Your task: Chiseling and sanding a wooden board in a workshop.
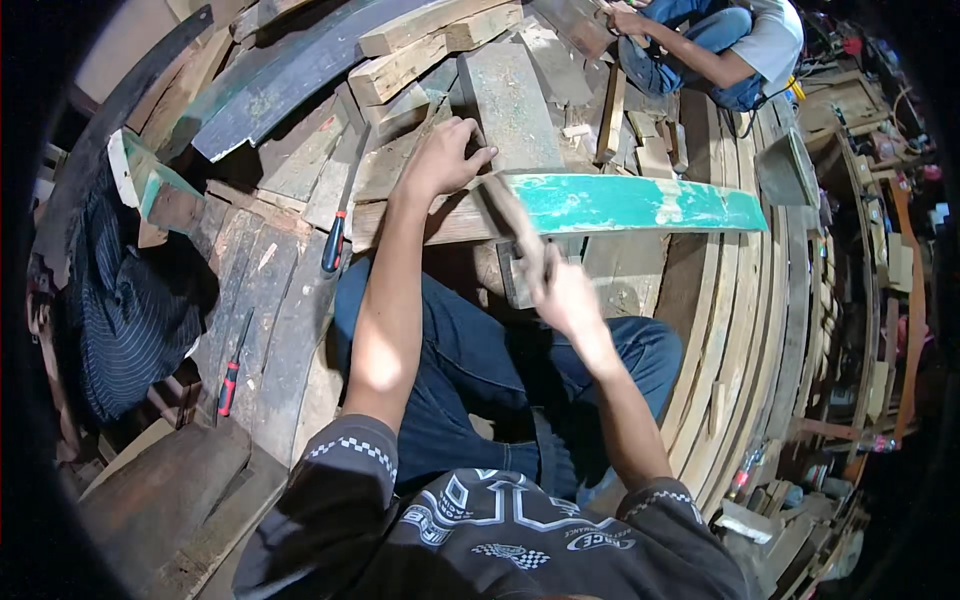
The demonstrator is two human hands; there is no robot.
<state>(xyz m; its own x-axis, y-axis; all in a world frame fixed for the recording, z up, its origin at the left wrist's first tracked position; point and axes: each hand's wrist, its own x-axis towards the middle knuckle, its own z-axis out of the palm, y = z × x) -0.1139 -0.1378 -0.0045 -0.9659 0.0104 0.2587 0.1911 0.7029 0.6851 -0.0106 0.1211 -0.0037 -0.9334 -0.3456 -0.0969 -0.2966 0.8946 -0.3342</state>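
Note:
My left hand (445,158) is above the wooden board (420,224), its fingers curled; what they hold, if anything, is hard to make out. The board's right part carries worn turquoise paint (610,202). My right hand (565,298) grips a blurred hammer-like tool (515,215), angled up and left across the board toward my left hand. A red-and-black screwdriver (333,243) lies left of the board, and a similar one (228,388) lies lower down on the planks at my left.
Stacked offcuts (405,70) and a curved dark plank (270,95) are beyond the board. Striped cloth (125,320) hangs at left. Long battens (725,330) run along my right, beside cluttered timber (880,300). Another person (750,55) sits at the upper right.

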